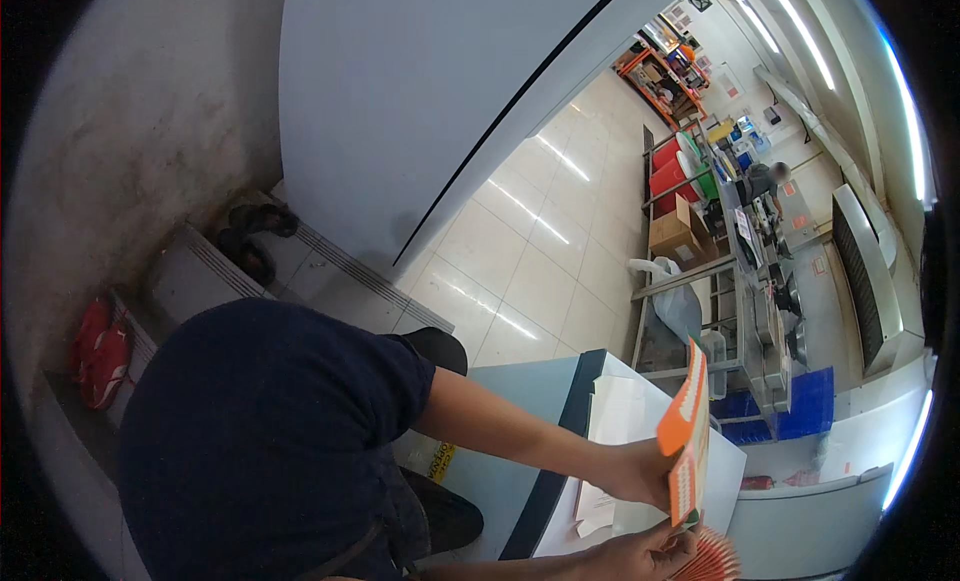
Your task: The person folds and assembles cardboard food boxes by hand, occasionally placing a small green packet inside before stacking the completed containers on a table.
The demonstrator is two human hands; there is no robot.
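Observation:
My left hand (pixel 635 473) is closed on an orange-and-cream folded paper carton (pixel 684 426), which stands upright with patterned edges and a touch of green. Pinched close to the carton's lower end are the fingers of my right hand (pixel 640 557); exactly what they grip is partly hidden. Just beyond that hand, a fanned stack of orange-and-white paper pieces (pixel 712 559) shows at the lower edge. Under my left forearm is a white box-like surface (pixel 560 516) with a dark edge, and white paper sheets (pixel 612 406) lie on it.
Tiled steps (pixel 205 271) at left hold dark sandals (pixel 255 236) and red shoes (pixel 100 353). A tall pale cabinet (pixel 400 101) rises ahead of them. Beyond the tiled floor (pixel 530 241) are metal worktables (pixel 735 281), a cardboard box (pixel 683 231), red bins (pixel 665 171) and another person (pixel 757 184).

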